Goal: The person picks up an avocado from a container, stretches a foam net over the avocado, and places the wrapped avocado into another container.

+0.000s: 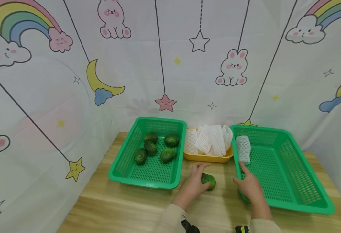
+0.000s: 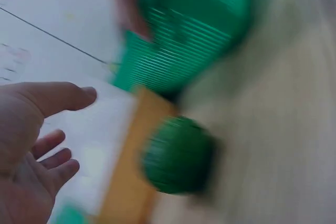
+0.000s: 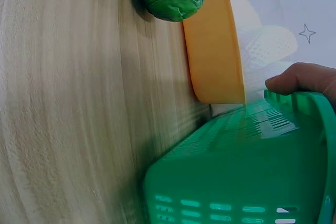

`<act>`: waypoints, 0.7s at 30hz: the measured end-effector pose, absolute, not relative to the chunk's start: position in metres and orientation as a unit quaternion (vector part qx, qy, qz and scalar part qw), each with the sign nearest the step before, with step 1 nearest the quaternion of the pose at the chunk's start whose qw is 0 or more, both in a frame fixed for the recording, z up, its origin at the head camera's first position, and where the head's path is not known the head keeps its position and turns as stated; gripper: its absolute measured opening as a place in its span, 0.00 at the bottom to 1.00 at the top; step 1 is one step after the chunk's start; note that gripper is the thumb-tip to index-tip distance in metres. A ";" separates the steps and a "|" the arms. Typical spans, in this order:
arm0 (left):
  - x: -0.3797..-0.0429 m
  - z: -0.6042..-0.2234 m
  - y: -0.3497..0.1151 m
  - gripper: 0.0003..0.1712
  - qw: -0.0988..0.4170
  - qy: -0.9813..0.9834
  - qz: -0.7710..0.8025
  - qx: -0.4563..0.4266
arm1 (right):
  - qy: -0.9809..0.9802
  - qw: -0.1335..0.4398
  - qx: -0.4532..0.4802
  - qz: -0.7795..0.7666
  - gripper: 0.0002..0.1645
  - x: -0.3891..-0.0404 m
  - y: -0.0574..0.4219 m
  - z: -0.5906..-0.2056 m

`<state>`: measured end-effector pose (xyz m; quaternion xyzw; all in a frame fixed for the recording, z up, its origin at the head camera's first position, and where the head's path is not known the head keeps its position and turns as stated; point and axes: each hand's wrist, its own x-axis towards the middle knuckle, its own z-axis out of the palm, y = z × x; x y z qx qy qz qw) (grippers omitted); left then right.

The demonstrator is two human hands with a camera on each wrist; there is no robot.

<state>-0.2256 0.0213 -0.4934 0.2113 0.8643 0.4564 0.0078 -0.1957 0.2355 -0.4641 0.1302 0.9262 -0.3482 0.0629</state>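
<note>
A wrinkled green avocado (image 1: 210, 182) lies on the wooden table between two baskets. My left hand (image 1: 196, 180) is just left of it in the head view; in the left wrist view its thumb and fingers are spread, apart from the avocado (image 2: 179, 156). My right hand (image 1: 249, 184) is over the near-left rim of the right green basket (image 1: 310, 208), fingers extended. The right wrist view shows its thumb (image 3: 289, 78) at that rim, while its other fingers are hidden. Inside this basket, a white foam net sleeve (image 1: 243, 149) stands against the left wall; its contents cannot be made out.
At the left, another green basket (image 1: 147, 185) holds several dark green avocados (image 1: 168, 155). A yellow tray (image 1: 208, 158) with several white foam net sleeves (image 1: 206, 140) stands between the baskets. A printed cloth (image 1: 188, 81) hangs behind the table.
</note>
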 end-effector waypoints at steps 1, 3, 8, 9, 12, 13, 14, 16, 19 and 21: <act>-0.225 -0.484 0.014 0.33 -0.025 0.862 0.458 0.216 | 0.927 0.059 0.124 -0.350 0.46 -0.197 0.235 -0.464; -0.228 -0.471 -0.002 0.28 -0.093 0.863 0.451 0.209 | 0.929 0.033 0.118 -0.348 0.47 -0.202 0.231 -0.461; -0.244 -0.473 -0.033 0.21 -0.094 0.892 0.422 0.128 | 0.931 -0.075 0.089 -0.347 0.42 -0.238 0.209 -0.448; -0.246 -0.476 -0.036 0.20 -0.073 0.895 0.425 0.116 | 0.930 -0.087 0.081 -0.347 0.40 -0.248 0.203 -0.447; -0.250 -0.483 -0.039 0.18 -0.037 0.892 0.442 0.093 | 0.929 -0.107 0.069 -0.347 0.39 -0.278 0.188 -0.457; -0.251 -0.484 -0.039 0.17 -0.035 0.889 0.447 0.092 | 0.928 -0.113 0.073 -0.348 0.39 -0.286 0.185 -0.463; -0.251 -0.485 -0.039 0.16 -0.036 0.888 0.451 0.089 | 0.926 -0.121 0.077 -0.349 0.40 -0.292 0.183 -0.467; -0.251 -0.486 -0.037 0.15 -0.040 0.887 0.452 0.083 | 0.921 -0.138 0.096 -0.352 0.37 -0.301 0.183 -0.475; -0.250 -0.487 -0.035 0.14 -0.049 0.889 0.448 0.085 | 0.903 -0.173 0.125 -0.372 0.28 -0.304 0.182 -0.473; -0.249 -0.486 -0.036 0.15 -0.075 0.883 0.454 0.091 | 0.874 -0.201 0.130 -0.423 0.24 -0.299 0.177 -0.465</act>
